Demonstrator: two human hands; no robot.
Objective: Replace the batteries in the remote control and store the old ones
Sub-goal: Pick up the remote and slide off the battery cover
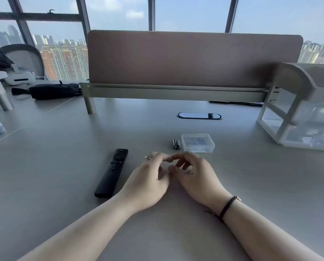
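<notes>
Both hands rest on the grey desk [63, 147] at dead centre, the left hand [148, 179] and the right hand [197, 176] meeting fingertip to fingertip, fingers loosely curled and grasping nothing that can be seen (a silver ring shows on a left finger, a dark braided bracelet [227, 206] on the right wrist). At nine o'clock from the left hand lies the black remote [111, 173], button side up, flat on the desk, its long body running from seven o'clock up to one o'clock, just beside the left wrist but not touching it. Up at twelve o'clock from the right hand, two small black batteries [176, 144] lie side by side, touching each other, and right at their three o'clock sits a small clear plastic box [197, 143] with its lid on and something pale blue inside, too blurred to name. Farther off at twelve o'clock there is an oval cable port [199, 116] in the desk, then the brown divider panel [193, 59]. At two o'clock stands a clear drawer unit [300, 117]; at ten o'clock, a black pouch [52, 90].
</notes>
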